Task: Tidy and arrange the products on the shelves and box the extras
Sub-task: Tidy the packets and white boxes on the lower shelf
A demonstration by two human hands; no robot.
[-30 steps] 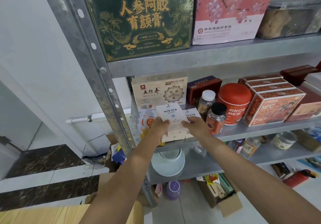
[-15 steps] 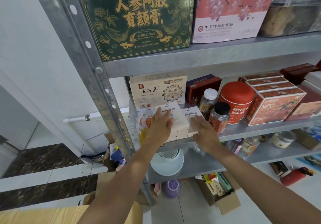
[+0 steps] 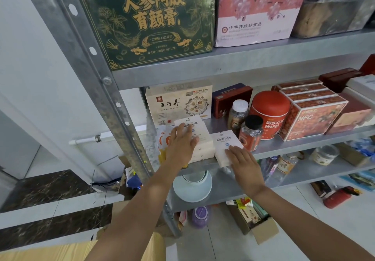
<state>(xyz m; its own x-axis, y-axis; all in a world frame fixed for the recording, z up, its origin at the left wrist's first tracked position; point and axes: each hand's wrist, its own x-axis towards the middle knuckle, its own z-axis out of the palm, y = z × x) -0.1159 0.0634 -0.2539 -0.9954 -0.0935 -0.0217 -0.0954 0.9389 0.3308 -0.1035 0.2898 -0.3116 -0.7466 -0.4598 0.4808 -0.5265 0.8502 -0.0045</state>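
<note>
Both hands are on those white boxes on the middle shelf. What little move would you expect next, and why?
Probably the right hand slides the single white box back until it is flush with the stack under the left hand. Its front end sticks out past the stack's front, at the shelf edge.

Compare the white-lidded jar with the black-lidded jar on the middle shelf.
The white-lidded jar holds brownish contents; the black-lidded jar holds orange-red ones. The white-lidded jar stands further back, partly hidden by the black-lidded jar nearer the front. Both are clear, upright and capped.
</note>
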